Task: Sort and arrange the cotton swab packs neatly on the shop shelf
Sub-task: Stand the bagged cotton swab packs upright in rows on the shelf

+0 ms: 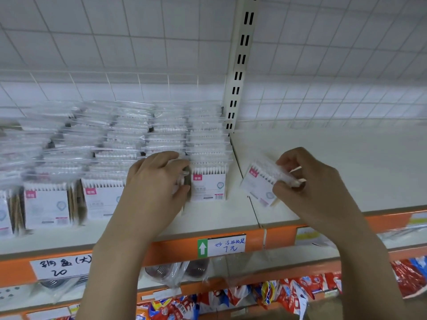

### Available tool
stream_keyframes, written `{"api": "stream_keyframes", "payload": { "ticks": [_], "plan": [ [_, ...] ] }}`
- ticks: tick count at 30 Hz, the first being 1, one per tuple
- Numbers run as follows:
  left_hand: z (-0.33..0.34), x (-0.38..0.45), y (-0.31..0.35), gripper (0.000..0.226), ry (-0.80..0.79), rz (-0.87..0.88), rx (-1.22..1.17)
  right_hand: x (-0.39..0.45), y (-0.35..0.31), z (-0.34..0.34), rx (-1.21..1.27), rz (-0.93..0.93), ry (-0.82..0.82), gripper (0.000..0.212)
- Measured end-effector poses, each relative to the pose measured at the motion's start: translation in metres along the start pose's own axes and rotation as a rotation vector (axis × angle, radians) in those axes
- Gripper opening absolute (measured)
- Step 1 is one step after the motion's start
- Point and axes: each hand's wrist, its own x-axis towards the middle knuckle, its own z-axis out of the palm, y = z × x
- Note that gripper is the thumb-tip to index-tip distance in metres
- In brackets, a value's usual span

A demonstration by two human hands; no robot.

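Observation:
Rows of clear cotton swab packs (209,185) with white labels stand upright on the left part of the cream shelf (231,215), one row behind another. My left hand (154,181) curls its fingers round the front packs of one row, just left of the rightmost row. My right hand (307,188) holds a single swab pack (258,183) tilted above the bare right section of the shelf, pinching its top end.
A slotted metal upright (240,65) divides the two shelf sections in front of a wire grid back. The orange shelf edge (277,236) carries handwritten price tags (227,245). Below hang bagged goods and red snack packets (406,276).

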Motion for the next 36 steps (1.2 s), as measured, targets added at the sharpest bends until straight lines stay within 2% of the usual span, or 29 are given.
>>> {"api": "stream_keyframes", "payload": {
  "ticks": [5,9,17,24,27,31,34,36],
  "plan": [
    [-0.004,0.000,0.001,0.040,-0.009,0.007,-0.004,0.003,-0.019,0.002,0.052,-0.175,0.088,0.024],
    [-0.010,-0.003,-0.002,0.045,0.001,0.018,-0.005,0.009,-0.034,0.024,0.155,-0.248,-0.058,0.025],
    [-0.021,-0.007,-0.004,0.041,-0.006,-0.019,-0.022,0.020,-0.026,0.059,0.185,-0.177,-0.275,0.025],
    [-0.016,-0.003,0.013,0.046,-0.090,0.071,-0.060,0.028,-0.019,0.055,0.108,-0.299,-0.263,0.025],
    [-0.007,-0.001,0.016,0.041,-0.091,0.070,-0.038,0.029,-0.015,0.052,0.119,-0.311,-0.223,0.027],
    [0.000,-0.005,0.020,0.054,-0.081,0.012,-0.030,0.033,-0.009,0.051,0.028,-0.309,-0.141,0.036],
    [0.002,-0.009,0.022,0.065,-0.051,-0.007,-0.008,0.035,-0.009,0.053,-0.057,-0.322,-0.176,0.040],
    [0.004,-0.012,0.023,0.070,-0.046,0.000,0.018,0.032,-0.009,0.054,-0.063,-0.344,-0.196,0.035]
  ]
}}
